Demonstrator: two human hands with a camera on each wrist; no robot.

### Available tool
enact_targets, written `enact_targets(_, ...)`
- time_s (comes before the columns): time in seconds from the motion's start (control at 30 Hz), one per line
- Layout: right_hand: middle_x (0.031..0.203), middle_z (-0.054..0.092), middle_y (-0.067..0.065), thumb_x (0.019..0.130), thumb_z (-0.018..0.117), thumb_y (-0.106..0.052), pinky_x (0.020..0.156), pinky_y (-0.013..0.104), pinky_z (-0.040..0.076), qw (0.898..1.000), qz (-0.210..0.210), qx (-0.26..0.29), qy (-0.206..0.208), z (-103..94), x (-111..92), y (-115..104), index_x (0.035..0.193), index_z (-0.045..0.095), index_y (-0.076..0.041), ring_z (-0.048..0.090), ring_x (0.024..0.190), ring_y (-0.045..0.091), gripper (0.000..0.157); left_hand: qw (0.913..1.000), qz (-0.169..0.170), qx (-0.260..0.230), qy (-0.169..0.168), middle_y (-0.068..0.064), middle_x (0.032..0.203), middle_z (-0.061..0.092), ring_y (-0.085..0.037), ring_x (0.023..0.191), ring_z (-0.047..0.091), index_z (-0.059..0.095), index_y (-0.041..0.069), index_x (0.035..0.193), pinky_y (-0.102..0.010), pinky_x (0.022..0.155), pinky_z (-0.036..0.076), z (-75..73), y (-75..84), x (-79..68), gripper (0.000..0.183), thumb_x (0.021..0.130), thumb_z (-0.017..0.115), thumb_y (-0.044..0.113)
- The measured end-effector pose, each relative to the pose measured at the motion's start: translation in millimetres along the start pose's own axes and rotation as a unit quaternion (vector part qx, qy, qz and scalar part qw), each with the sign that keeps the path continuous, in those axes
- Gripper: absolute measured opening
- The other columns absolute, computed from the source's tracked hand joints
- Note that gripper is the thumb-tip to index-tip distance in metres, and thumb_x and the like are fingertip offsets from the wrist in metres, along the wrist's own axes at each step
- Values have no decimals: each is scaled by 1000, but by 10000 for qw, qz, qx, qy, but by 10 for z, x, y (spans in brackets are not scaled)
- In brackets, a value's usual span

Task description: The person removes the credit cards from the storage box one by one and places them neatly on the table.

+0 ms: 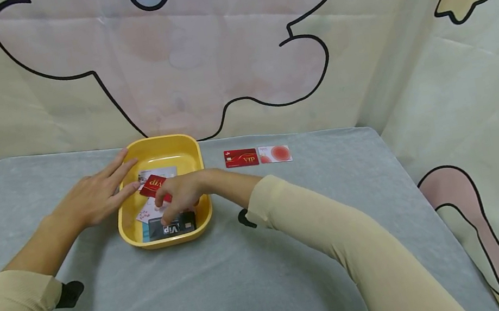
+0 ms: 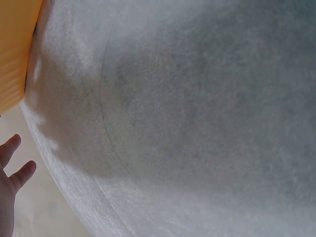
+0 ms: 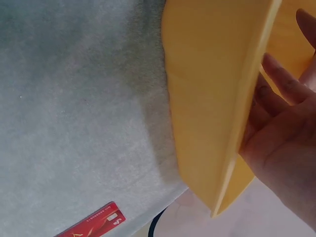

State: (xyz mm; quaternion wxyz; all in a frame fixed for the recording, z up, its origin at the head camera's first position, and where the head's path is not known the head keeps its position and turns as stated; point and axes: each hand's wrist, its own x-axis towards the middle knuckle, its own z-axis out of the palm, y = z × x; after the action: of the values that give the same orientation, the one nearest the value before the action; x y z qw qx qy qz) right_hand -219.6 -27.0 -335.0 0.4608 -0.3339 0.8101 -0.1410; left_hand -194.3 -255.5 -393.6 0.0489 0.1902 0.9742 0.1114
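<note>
A yellow tray [image 1: 195, 153] with rounded corners holds several cards. Inside it lie a black card [image 1: 184, 226] marked Vip at the near end, a red card [image 1: 151, 185] and a pale card with a pink pattern [image 1: 145, 212]. My left hand [image 1: 90, 199] is at the tray's left rim, fingers spread over the edge. My right hand [image 1: 183, 191] reaches over the right side into the tray, loosely bent fingers just above the cards. The right wrist view shows the right hand [image 3: 289, 133] inside the wall, with no card visible in it; its fingertips are partly hidden.
To the right of the tray, a red VIP card [image 1: 241, 158] and a white card with a red circle [image 1: 275, 154] lie side by side on the grey cloth-covered table [image 1: 268, 268]. A printed curtain [image 1: 233, 59] hangs behind the table.
</note>
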Motion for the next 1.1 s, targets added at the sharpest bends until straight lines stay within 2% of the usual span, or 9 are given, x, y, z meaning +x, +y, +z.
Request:
enact_targets(0.1, 124, 50, 3, 95, 66, -34, 78, 27, 54, 9999, -114, -64, -39, -10, -11, -14, 137, 55, -16, 53, 99, 17, 47, 10000, 16, -14, 13, -13, 167, 5, -52, 125, 49, 25, 9, 158, -67, 99, 39, 3, -1, -3, 70, 104, 35, 52)
enact_targets(0.3, 126, 50, 3, 97, 63, -30, 79, 24, 51, 9987, -359, -341, -138, -12, -16, -37, 135, 59, -16, 49, 107, 17, 41, 10000, 78, -20, 44, -12, 167, 6, -53, 126, 49, 25, 9, 158, -67, 100, 39, -7, -1, -3, 70, 104, 34, 53)
enact_targets(0.53, 120, 52, 4, 97, 64, -25, 74, 22, 52, 9986, -405, -325, -122, 8, 24, -27, 133, 61, -15, 52, 97, 15, 37, 10000, 50, -18, 2, -12, 167, 5, -53, 125, 49, 25, 10, 158, -67, 99, 39, 0, -11, -4, 70, 104, 34, 54)
enact_targets(0.73, 119, 57, 6, 97, 62, -14, 75, 21, 50, 9975, -532, -407, -208, 25, 52, -28, 130, 63, -12, 54, 93, 15, 33, 9998, 138, -76, 100, -13, 167, 7, -51, 124, 51, 27, 9, 157, -64, 96, 42, 0, -10, -15, 68, 104, 37, 50)
enact_targets(0.9, 114, 58, 5, 97, 61, -9, 77, 20, 51, 9961, -547, -641, -243, 14, 37, -53, 135, 59, -11, 55, 93, 15, 38, 9997, 188, -53, 130, -13, 167, 8, -50, 123, 52, 28, 8, 157, -63, 94, 44, -3, -7, -16, 67, 105, 38, 49)
enact_targets(1.1, 105, 55, 8, 96, 59, -4, 70, 24, 54, 9970, -434, -598, -249, -45, -7, -57, 145, 49, -13, 55, 70, 15, 51, 9998, 192, -24, 109, -12, 167, 7, -50, 124, 52, 27, 9, 157, -64, 95, 43, -2, -13, -12, 67, 105, 37, 49)
